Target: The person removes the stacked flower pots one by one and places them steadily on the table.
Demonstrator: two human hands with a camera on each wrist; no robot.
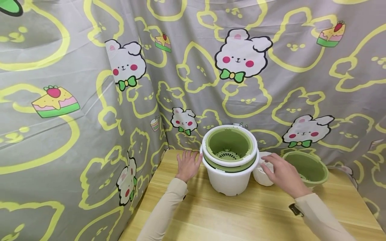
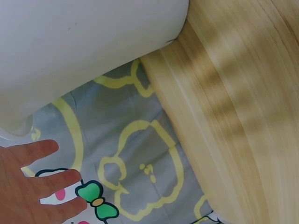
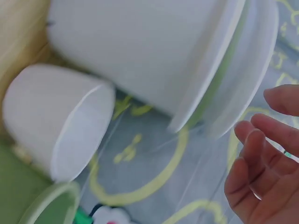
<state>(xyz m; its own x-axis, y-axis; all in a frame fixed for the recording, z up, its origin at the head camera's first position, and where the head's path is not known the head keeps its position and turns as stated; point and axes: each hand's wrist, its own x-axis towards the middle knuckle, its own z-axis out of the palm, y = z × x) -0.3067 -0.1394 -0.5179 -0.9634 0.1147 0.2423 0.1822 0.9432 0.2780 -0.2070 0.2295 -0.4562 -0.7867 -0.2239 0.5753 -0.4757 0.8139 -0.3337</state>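
A stack of nested plastic flower pots stands on the table. Its bottom is a large white pot, with green and white rims above and a green slotted basket innermost. My left hand is beside the stack's left side, fingers spread, fingertips near the white rim. To the stack's right, my right hand hovers with loosely bent fingers and nothing in them. In the head view it overlaps a small white pot. The right wrist view has this hand close by the stack's upper rim.
A wide green pot sits at the right, beside the small white one. The wooden table meets a grey patterned curtain behind and on the left.
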